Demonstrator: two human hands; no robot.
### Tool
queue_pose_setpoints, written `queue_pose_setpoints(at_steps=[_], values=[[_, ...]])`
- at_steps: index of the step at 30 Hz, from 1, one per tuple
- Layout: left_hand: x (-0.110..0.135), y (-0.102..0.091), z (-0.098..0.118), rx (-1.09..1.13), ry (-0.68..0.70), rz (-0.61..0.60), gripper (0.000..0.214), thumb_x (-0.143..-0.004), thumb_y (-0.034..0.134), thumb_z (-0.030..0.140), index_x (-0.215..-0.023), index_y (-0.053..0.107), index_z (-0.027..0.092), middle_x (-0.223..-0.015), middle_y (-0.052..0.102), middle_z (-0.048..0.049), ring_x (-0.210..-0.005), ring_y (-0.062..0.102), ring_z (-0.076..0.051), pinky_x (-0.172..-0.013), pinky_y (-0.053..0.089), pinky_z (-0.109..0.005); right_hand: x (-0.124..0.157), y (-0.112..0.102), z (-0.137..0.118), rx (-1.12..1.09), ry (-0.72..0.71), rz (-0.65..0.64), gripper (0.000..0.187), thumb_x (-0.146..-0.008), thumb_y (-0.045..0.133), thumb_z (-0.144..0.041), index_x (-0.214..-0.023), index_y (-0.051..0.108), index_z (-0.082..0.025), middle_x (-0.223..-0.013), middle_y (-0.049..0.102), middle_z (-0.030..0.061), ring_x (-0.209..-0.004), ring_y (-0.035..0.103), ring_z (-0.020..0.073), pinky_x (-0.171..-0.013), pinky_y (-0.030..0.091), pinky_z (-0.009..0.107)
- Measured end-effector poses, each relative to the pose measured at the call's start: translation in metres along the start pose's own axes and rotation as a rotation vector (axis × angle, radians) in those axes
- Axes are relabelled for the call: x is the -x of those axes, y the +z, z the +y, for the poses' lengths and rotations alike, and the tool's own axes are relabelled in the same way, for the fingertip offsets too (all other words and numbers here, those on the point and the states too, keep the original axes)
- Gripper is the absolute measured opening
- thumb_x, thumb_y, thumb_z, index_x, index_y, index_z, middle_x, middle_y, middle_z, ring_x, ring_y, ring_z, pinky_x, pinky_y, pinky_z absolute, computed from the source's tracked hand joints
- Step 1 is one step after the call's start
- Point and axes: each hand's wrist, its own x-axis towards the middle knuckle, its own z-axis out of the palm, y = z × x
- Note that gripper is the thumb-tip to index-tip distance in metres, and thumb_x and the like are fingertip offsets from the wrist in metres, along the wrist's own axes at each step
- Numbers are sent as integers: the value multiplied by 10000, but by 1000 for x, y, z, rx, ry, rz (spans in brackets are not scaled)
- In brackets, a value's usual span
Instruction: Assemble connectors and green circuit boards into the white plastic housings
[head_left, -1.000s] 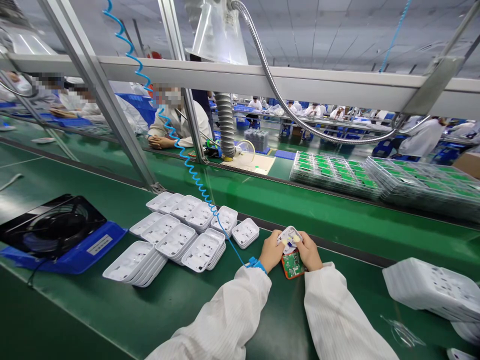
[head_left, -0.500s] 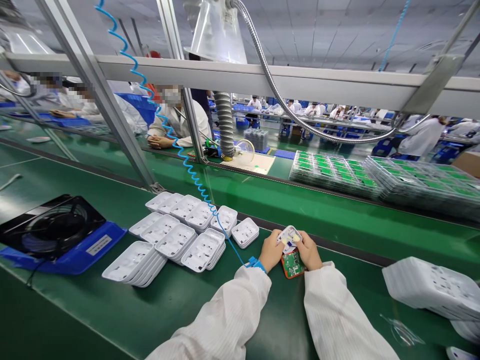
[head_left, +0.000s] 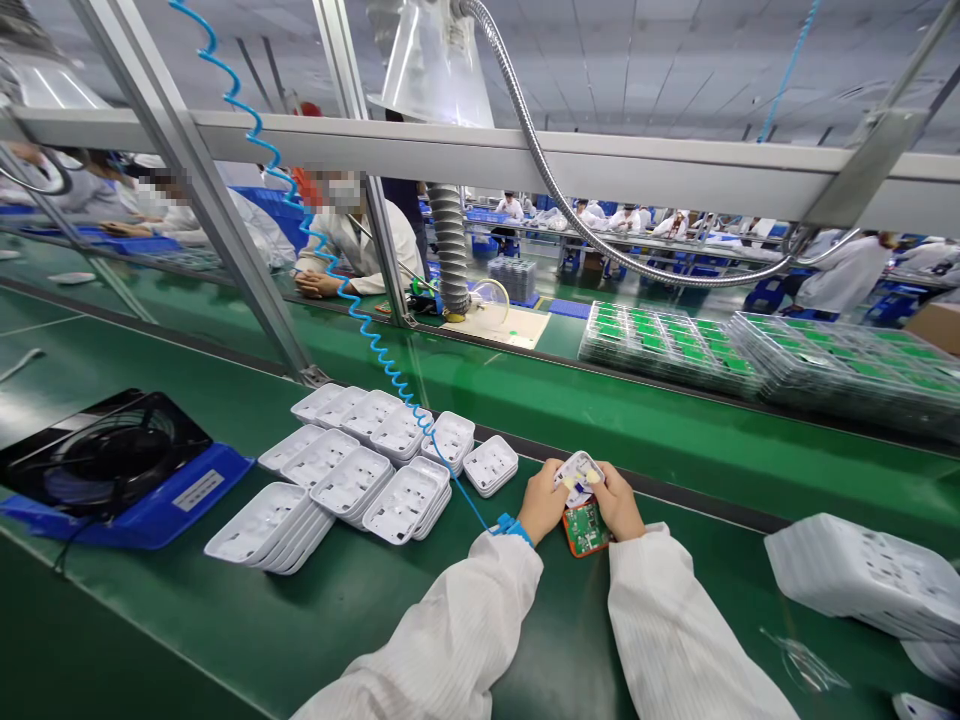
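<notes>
Right of grip: open green bench (head_left: 735, 575) until white stack (head_left: 847, 575). Left: shell piles (head_left: 351, 480), coiled blue cord (head_left: 382, 355) obstruct. Just below: circuit board (head_left: 586, 530).

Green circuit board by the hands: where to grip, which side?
Likely the circuit board's near orange edging, from the wearer's side: components crowd its upper face, and the left hand, right hand and white casing crowd its far end.

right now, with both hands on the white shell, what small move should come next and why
Probably a gentle press with both thumbs: the left hand and right hand grip the shell from opposite sides, thumbs over its face, with the green board just below.
</notes>
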Motion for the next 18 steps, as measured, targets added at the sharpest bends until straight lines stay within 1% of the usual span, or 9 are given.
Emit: queue_pose_setpoints(at_steps=[5, 12, 18], values=[[-1, 0, -1, -2, -5, 2, 211, -738, 449, 146, -927, 531, 192, -906, 629, -18, -831, 562, -157, -750, 408, -254, 0, 0, -1, -2, 2, 2, 386, -800, 430, -449, -1003, 580, -158, -935, 646, 66, -835, 580, 221, -727, 422, 301], [-1, 0, -1, 7, 0, 5, 213, -741, 446, 150, -932, 531, 191, -894, 627, -17, -814, 562, -153, -739, 408, -252, 0, 0, 0, -1, -11, 12, 391, -793, 435, -459, -991, 588, -159, -928, 650, 69, -841, 583, 227, -730, 423, 307], [0, 0, 1, 2, -5, -1, 210, -743, 449, 155, -932, 534, 190, -889, 629, -17, -816, 565, -153, -722, 409, -243, -1, 1, 3, -20, 2, 5, 365, -799, 442, -436, -998, 581, -164, -919, 649, 55, -829, 582, 211, -720, 424, 291]])
